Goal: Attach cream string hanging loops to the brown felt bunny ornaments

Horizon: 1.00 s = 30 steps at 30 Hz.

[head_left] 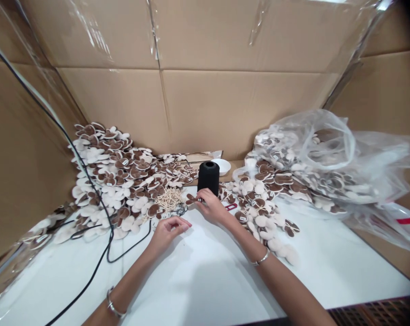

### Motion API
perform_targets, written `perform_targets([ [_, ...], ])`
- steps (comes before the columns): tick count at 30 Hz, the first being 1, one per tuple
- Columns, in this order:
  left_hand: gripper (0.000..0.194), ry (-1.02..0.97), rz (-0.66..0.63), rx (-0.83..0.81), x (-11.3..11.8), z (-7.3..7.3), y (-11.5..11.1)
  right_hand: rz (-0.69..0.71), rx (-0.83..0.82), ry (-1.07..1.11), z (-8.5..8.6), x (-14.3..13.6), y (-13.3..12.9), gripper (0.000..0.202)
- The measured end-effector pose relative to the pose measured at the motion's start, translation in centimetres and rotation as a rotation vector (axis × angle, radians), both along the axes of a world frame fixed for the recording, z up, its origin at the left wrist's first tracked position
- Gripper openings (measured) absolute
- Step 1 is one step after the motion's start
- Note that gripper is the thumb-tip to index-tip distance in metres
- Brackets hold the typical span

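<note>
"What's in the right hand [209, 206]?"
"A small brown piece [190, 199], pinched in the fingers, just beside the black cylinder [208, 177] and near the beige loops [170, 199]."
"And the left hand [168, 232]?"
"Loosely curled over the white table [160, 294]; whether it pinches anything, I can't tell."

No word, number or brand can be read. Small white labels [125, 161] sit on brown patches [123, 213] beyond and left of the left hand [171, 230], another right of the right hand [210, 205], their print too small to make out.
</note>
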<state>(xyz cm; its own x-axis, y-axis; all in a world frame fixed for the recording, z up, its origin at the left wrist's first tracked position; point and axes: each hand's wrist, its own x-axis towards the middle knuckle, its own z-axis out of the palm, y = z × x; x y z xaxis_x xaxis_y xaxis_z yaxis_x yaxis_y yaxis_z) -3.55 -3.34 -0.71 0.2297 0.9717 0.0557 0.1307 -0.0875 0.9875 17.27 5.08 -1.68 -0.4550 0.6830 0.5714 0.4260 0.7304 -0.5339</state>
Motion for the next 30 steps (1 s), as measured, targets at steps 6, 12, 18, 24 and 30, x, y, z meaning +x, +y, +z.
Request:
perform_targets([
  [6,0.018,-0.006,-0.004,-0.006,0.2,-0.1,0.0,0.005,-0.029,0.037,0.5,0.1,0.0,0.003],
  [12,0.026,-0.110,0.047,-0.055,0.5,-1.3,0.4,-0.022,-0.104,0.123,1.1,0.2,-0.1,0.008],
  [18,0.036,-0.298,0.111,-0.196,1.2,-3.0,3.7,-0.006,-0.188,0.165,1.2,0.2,0.0,0.010],
  [24,0.027,-0.358,0.076,-0.271,1.8,-1.6,9.5,0.033,-0.163,0.154,1.5,0.7,0.0,0.010],
  [30,0.028,-0.308,0.016,-0.214,2.3,0.5,13.2,0.119,-0.082,-0.030,1.8,1.1,-0.1,0.003],
])
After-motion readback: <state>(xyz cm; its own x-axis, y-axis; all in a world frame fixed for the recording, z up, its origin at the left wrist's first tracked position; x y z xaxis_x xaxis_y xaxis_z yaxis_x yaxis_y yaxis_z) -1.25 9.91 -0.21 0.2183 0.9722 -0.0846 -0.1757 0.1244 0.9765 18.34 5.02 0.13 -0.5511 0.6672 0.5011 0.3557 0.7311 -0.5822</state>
